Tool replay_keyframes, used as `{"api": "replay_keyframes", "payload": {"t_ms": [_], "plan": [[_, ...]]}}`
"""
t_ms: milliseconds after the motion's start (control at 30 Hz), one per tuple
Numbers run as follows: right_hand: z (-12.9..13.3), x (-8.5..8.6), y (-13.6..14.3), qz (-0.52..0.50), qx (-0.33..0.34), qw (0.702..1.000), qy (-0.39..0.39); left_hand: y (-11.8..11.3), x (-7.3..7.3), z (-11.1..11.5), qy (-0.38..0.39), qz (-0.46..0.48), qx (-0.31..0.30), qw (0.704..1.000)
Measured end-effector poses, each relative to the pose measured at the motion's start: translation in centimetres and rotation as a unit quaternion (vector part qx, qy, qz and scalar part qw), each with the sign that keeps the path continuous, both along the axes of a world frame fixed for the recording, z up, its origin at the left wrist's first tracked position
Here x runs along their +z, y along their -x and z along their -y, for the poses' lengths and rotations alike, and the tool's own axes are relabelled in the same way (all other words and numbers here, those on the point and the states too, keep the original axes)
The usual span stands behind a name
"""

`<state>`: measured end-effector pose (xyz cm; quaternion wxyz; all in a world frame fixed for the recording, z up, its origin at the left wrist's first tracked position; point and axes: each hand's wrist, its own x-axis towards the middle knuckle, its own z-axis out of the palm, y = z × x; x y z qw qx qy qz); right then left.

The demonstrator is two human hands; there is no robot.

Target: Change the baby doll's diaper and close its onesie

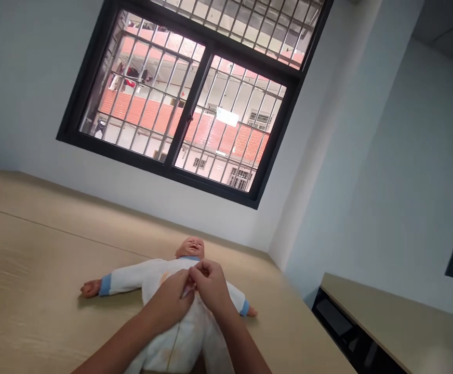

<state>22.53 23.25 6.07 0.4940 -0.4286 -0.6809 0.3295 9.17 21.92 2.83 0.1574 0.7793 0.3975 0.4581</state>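
Note:
A baby doll (pixel 194 247) lies on its back on the wooden table, its arms spread to both sides. It wears a white romper (pixel 180 332) with blue collar and cuffs and faint orange patches. Over the doll's chest, my left hand (pixel 175 295) and my right hand (pixel 210 285) meet with fingertips pinched together at the front of the romper. The fingers hide the exact spot, perhaps a bit of the cloth or a fastener. A seam line runs down the romper below my hands.
The table (pixel 35 270) reaches back to the wall, with a seam across it. A barred window (pixel 187 114) is set in the wall ahead. To the right, beyond a gap, stands another wooden surface (pixel 386 306) with a black panel (pixel 347 327) along its side.

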Motion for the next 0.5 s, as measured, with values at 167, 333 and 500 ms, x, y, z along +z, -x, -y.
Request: {"api": "replay_keyframes", "payload": {"t_ms": [167, 333, 500], "plan": [[-3.7, 2.9, 4.1, 0.176, 0.034, 0.983, -0.039, 4.3, 0.6, -2.7, 0.018, 0.078, 0.142, 0.987], [-7.0, 3.2, 6.1, 0.436, 0.098, 0.892, 0.058, 8.4, 0.0, -4.1, 0.108, -0.002, 0.262, 0.959], [-7.1, 1.5, 6.0, 0.472, 0.115, 0.873, 0.041, 9.7, -0.8, -4.8, 0.203, -0.135, 0.266, 0.933]]}}
